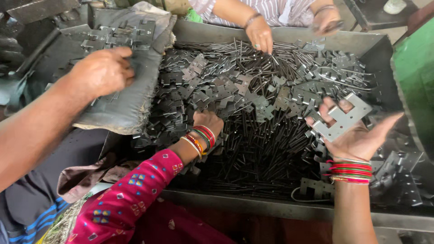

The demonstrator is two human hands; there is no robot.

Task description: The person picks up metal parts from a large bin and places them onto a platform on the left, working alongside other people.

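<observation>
The notched metal plate [344,118] lies flat across the fingers of the right hand [357,138], raised over the right side of the big metal tray [271,208]. The hand is palm up and mostly spread, with only the thumb and fingertips pinching the plate. Gripping the flat faces rather than the stamped edges looks the safest way to handle it. The left hand [207,123] is turned knuckles up with its fingers dug into the heap of plates [235,90] and thin rods [257,144], so I cannot tell what it grips. A co-worker's hand [101,72] presses on a padded cloth [131,99] to the left, and another person's hand [260,34] reaches in from across the tray.
</observation>
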